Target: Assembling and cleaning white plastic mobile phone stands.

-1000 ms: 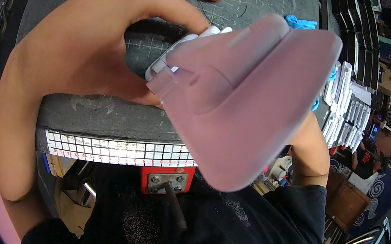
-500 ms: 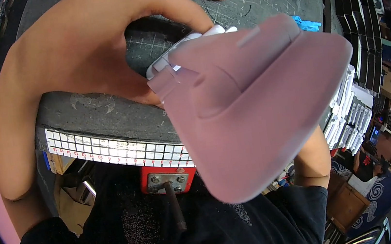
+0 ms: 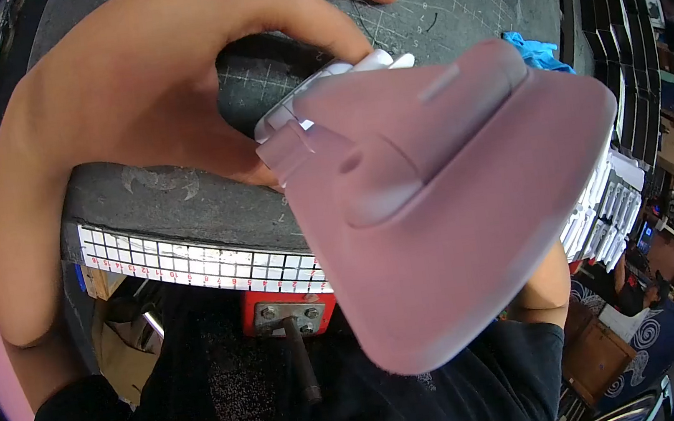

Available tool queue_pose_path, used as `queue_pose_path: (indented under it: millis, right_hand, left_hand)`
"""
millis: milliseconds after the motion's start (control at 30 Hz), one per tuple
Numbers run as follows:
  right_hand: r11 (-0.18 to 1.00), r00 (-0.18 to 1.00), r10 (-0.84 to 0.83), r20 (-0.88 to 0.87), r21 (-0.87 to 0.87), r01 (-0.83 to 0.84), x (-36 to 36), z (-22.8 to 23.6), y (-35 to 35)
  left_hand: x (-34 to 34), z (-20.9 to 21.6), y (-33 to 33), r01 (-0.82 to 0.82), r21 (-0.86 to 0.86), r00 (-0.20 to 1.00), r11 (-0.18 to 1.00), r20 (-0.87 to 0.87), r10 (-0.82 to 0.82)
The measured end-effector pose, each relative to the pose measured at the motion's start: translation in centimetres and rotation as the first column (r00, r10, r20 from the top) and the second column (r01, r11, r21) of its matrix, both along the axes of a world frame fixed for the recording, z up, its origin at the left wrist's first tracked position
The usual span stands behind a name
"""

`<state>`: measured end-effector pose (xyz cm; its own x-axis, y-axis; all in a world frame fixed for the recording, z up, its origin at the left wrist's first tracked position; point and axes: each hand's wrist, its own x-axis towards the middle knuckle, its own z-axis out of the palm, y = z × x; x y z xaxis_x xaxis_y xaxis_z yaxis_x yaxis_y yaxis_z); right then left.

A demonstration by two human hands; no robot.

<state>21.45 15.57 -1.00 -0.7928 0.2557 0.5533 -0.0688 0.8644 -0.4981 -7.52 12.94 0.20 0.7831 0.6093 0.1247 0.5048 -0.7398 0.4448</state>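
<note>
A large dusty-pink plastic body (image 3: pixel 455 213) with a rounded wedge shape fills the middle of the view, close to the camera. It has a raised rounded ridge, a small dimple and a narrow collar at its left end; I cannot tell its kind. My left hand (image 3: pixel 203 75) arches over the dark work mat (image 3: pixel 175 192). Its index fingertip touches a white plastic piece (image 3: pixel 279 116) with rounded tips, and its thumb lies at the near end, partly behind the pink body. Another finger stretches out above the mat. My right forearm (image 3: pixel 546 286) shows at the lower right; the right hand is hidden behind the pink body.
A white gridded ruler strip (image 3: pixel 200 257) runs along the table's near edge, above a red clamp plate (image 3: pixel 286 311) with a metal rod. A crumpled blue item (image 3: pixel 536 51) lies at the far right. White plastic parts (image 3: pixel 606 211) are stacked at the right. A person (image 3: pixel 637 287) is in the background.
The pink body has shifted slightly down and toward the right, showing more of the blue item. My left hand has barely moved.
</note>
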Motion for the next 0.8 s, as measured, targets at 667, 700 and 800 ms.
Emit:
queue_pose_path:
  millis: [667, 700, 800]
  right_hand:
    - [0.999, 0.983, 0.035, -0.181, -0.008, -0.037, 0.3, -1.1, 0.4]
    - [0.998, 0.994, 0.064, -0.086, 0.030, -0.062, 0.3, -1.1, 0.5]
    - [0.998, 0.999, 0.047, 0.023, -0.031, -0.047, 0.7, -0.3, 0.3]
  left_hand:
    - [-0.1, -1.0, 0.6, -0.002, -0.021, 0.997, 1.000, 0.071, 0.004]
    - [-0.3, -1.3, 0.7, 0.028, 0.029, 0.994, 0.999, 0.108, -0.031]
    - [-0.8, -2.2, 0.9, 0.059, 0.052, 0.988, 0.997, 0.136, -0.065]
